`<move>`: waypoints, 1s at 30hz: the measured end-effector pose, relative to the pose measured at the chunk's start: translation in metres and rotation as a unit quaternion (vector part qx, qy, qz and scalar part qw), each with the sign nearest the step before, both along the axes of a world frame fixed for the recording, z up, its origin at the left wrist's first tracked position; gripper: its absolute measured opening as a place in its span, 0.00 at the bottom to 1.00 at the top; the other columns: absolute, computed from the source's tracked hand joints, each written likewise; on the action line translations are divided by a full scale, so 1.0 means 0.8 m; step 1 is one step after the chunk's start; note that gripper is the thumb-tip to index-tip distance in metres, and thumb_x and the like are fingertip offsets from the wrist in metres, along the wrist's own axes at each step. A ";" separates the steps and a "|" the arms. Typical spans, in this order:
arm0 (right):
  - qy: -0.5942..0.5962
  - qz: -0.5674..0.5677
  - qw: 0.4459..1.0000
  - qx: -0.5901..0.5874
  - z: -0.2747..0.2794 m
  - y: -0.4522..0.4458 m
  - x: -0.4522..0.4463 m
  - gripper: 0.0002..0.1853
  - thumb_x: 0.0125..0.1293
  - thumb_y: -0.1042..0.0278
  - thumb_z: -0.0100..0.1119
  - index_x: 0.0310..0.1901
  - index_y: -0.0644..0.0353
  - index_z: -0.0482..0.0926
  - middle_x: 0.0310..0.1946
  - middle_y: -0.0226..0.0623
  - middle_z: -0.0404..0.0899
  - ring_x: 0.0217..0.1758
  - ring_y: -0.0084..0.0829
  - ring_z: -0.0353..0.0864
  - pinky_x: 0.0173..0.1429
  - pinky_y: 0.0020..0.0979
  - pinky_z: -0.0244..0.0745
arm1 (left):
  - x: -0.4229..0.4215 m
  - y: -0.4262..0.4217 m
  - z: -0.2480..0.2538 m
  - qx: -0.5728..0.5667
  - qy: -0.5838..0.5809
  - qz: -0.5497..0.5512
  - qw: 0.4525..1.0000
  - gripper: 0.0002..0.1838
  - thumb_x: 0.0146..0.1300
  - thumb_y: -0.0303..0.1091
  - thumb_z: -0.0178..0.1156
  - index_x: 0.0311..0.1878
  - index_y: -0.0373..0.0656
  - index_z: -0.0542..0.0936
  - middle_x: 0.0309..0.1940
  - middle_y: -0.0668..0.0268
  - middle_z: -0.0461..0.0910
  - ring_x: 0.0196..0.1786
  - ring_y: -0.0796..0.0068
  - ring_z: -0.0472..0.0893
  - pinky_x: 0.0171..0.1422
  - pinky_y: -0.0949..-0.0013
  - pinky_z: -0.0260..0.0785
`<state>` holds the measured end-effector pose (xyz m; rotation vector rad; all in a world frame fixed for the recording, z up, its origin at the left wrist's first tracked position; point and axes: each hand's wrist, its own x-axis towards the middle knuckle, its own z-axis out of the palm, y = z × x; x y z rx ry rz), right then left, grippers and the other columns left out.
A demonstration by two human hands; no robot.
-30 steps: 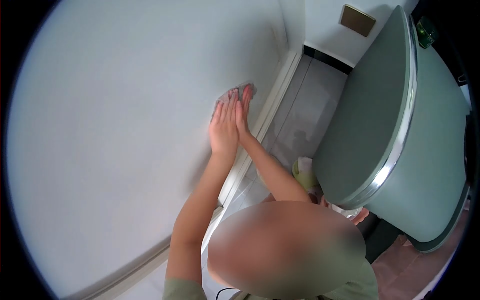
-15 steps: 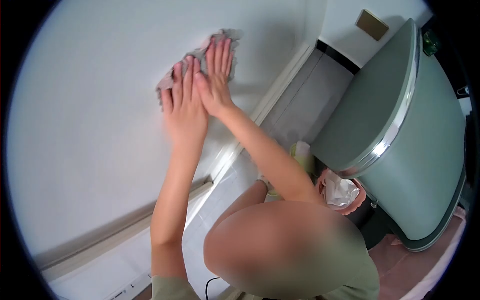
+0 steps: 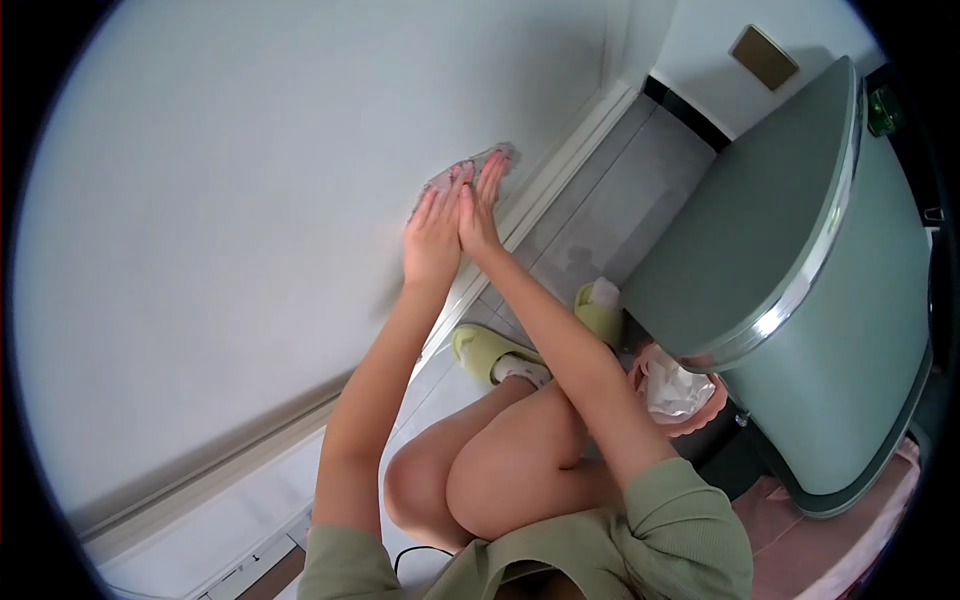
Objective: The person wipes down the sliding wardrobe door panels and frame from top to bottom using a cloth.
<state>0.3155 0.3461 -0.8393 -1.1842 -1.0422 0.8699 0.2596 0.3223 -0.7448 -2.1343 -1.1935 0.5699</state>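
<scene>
My left hand (image 3: 432, 240) lies flat against a white upright surface (image 3: 250, 220), its fingers stretched out over a thin greyish-pink cloth (image 3: 441, 181). Beside it, touching it, my right hand (image 3: 481, 215) presses on the right end of the same cloth with straight fingers. The cloth is spread between my fingers and the surface, and only its upper edge shows past the fingertips. Both hands are low on the surface, close to its bottom trim.
A large green bin-like container (image 3: 840, 350) with a chrome band stands to the right. Below it are a pink scalloped-rim bin (image 3: 712, 412) with a white liner and pink fabric (image 3: 790, 545). Green slippers (image 3: 480, 350) are on my feet on the grey tiles (image 3: 600, 205).
Both hands have slid the cloth down and to the right along the white surface. My head has moved out of view, so my knees and slippers show.
</scene>
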 end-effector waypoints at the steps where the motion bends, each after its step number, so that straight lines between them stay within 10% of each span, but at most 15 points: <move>1: -0.013 0.004 1.000 0.016 0.008 -0.002 0.000 0.37 0.70 0.54 0.33 0.69 0.69 0.31 0.71 0.56 0.23 0.74 0.52 0.18 0.73 0.47 0.22 | -0.003 -0.003 0.006 0.008 -0.017 0.004 1.000 0.31 0.64 0.39 0.42 0.72 0.51 0.52 0.72 0.79 0.49 0.73 0.81 0.49 0.74 0.69 0.37; 13: -0.202 0.042 0.949 0.240 0.099 -0.012 -0.032 0.41 0.61 0.46 0.46 0.65 0.74 0.51 0.69 0.60 0.40 0.73 0.60 0.32 0.70 0.60 0.24 | -0.070 -0.054 0.051 0.136 -0.154 0.089 0.975 0.28 0.65 0.40 0.42 0.69 0.50 0.58 0.70 0.76 0.56 0.71 0.72 0.56 0.63 0.64 0.51; 21: -0.004 0.063 0.997 -0.040 -0.047 -0.067 -0.077 0.42 0.67 0.52 0.39 0.67 0.74 0.29 0.70 0.60 0.25 0.74 0.55 0.20 0.74 0.47 0.23 | -0.093 -0.063 -0.071 -0.024 -0.063 0.028 0.997 0.30 0.65 0.37 0.40 0.71 0.47 0.54 0.70 0.75 0.55 0.72 0.77 0.53 0.68 0.66 0.51; 30: 0.089 0.113 0.981 -0.127 0.013 -0.092 -0.091 0.49 0.65 0.47 0.44 0.66 0.74 0.25 0.69 0.64 0.23 0.74 0.55 0.21 0.74 0.46 0.25 | -0.139 -0.093 -0.073 -0.057 -0.075 0.066 0.993 0.26 0.60 0.36 0.47 0.64 0.47 0.64 0.64 0.76 0.65 0.66 0.84 0.62 0.70 0.70 0.49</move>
